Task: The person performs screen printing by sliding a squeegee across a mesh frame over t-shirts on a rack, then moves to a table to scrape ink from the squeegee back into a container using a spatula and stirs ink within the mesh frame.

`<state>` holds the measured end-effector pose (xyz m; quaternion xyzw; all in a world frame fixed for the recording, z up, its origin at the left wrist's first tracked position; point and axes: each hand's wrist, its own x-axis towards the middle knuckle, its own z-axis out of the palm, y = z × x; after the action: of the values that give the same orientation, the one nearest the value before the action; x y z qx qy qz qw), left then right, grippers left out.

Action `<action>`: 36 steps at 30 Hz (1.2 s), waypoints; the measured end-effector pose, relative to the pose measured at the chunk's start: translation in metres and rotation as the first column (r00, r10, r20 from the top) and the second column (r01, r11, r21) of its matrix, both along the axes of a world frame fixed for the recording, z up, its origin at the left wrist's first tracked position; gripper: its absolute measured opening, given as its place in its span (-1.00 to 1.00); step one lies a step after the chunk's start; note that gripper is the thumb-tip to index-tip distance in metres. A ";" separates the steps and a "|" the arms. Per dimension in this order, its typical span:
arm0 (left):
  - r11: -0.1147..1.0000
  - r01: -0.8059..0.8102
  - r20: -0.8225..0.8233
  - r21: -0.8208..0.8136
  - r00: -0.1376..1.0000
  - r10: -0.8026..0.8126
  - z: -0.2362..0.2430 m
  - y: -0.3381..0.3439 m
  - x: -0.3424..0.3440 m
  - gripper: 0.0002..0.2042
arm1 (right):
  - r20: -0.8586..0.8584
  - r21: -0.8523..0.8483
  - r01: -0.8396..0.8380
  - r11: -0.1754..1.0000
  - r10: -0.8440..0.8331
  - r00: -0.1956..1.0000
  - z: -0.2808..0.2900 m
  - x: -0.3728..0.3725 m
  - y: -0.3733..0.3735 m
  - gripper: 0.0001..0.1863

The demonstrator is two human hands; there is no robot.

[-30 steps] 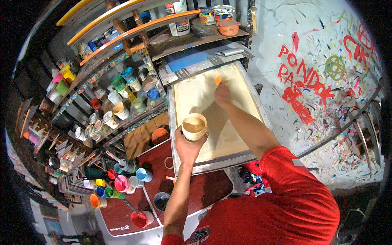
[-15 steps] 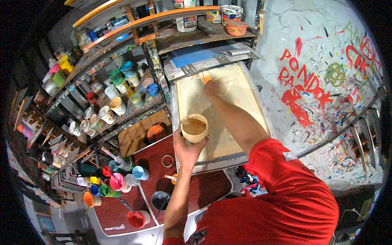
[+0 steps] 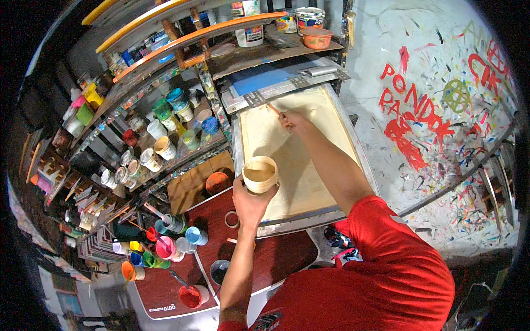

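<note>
My left hand point(image 3: 253, 203) is wrapped round a cream plastic tub point(image 3: 261, 186) with tan liquid inside, held above the near left part of a screen-printing frame point(image 3: 314, 187). The mesh of the frame is cream and looks wet, with thicker streaks toward its far end. My right hand point(image 3: 292, 121) is closed on a thin orange tool point(image 3: 273, 109) over the far left part of the mesh. The tool's tip reaches the frame's far edge, beside a metal hinge clamp point(image 3: 254, 98); its exact kind is too small to tell.
Left of the frame, a dark red table point(image 3: 234, 258) carries several paint pots, a tape roll point(image 3: 232, 219) and a red paint pot point(image 3: 194, 297). Shelves point(image 3: 182, 149) of paint tubs rise at the far left. A paint-splattered wall point(image 3: 425, 127) stands on the right.
My right hand has shifted slightly right and nearer, and the orange tool now slants toward the frame's far left corner. The tub has tilted and moved a little left. The view has shifted slightly.
</note>
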<state>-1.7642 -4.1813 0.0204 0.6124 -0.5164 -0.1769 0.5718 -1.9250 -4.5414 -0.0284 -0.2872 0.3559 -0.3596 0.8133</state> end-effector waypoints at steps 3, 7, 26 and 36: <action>0.999 0.013 0.028 0.046 0.999 -0.015 0.015 -0.009 -0.009 -0.22 | 0.065 -0.024 -0.044 0.999 0.045 0.997 0.007 -0.027 0.016 -0.85; 0.994 -0.020 0.122 0.109 0.993 0.006 0.007 -0.036 -0.008 -0.24 | -0.100 -0.118 0.045 0.992 -0.057 0.993 0.020 -0.047 0.064 -0.80; 0.999 -0.022 0.177 0.024 0.984 0.017 -0.005 -0.078 -0.033 -0.25 | -0.488 -0.481 -0.872 0.089 -0.854 0.182 0.097 -0.111 0.313 -0.45; 0.989 -0.111 0.200 -0.093 0.971 0.128 -0.017 -0.076 -0.028 -0.17 | -0.483 -0.353 -0.935 -0.043 -0.847 0.222 0.115 -0.146 0.331 -0.36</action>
<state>-1.7924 -4.2573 0.0038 0.6336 -0.5418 -0.0567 0.5494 -2.0709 -4.2108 0.0871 -0.9210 0.3346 -0.1303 -0.1515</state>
